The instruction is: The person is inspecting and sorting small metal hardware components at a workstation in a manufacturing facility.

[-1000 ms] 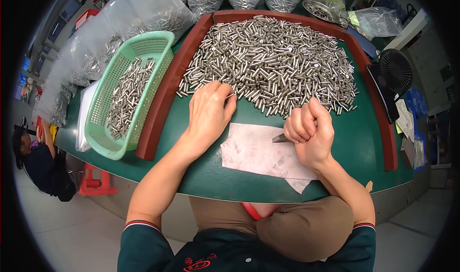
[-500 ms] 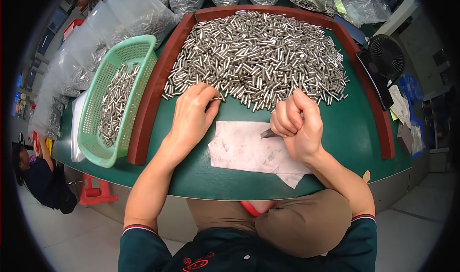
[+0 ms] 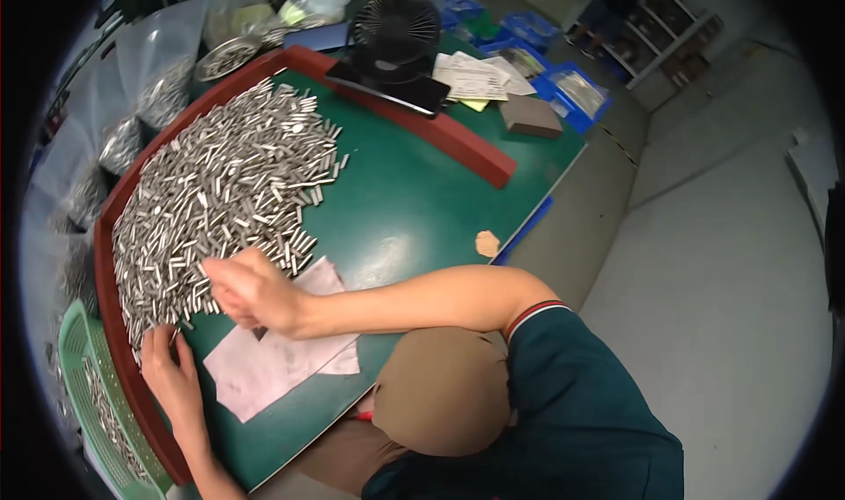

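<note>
A heap of short, shiny metal pins [image 3: 224,183] covers much of the green table [image 3: 387,201]. At its near edge, my left hand [image 3: 172,372] has thumb and forefinger drawn together around what looks like one small metal pin [image 3: 176,331]. My right hand [image 3: 255,296] is a closed fist over a stained whitish cloth [image 3: 264,368]. From beneath that fist pokes the short end of a dark metal tool [image 3: 260,332]; the rest of it is hidden, so its kind cannot be told.
Red-brown rails [image 3: 440,139] border the work area. A green perforated basket [image 3: 79,346] with pins stands at the left. Beyond the rail are a black fan [image 3: 396,29], a dark phone-like slab [image 3: 387,88], papers [image 3: 471,77], a brown box [image 3: 531,115] and blue trays [image 3: 576,95].
The view has swung to the right, so table, heap and hands appear further left and turned. My right hand stays closed over the cloth; my left remains at the heap's edge.
</note>
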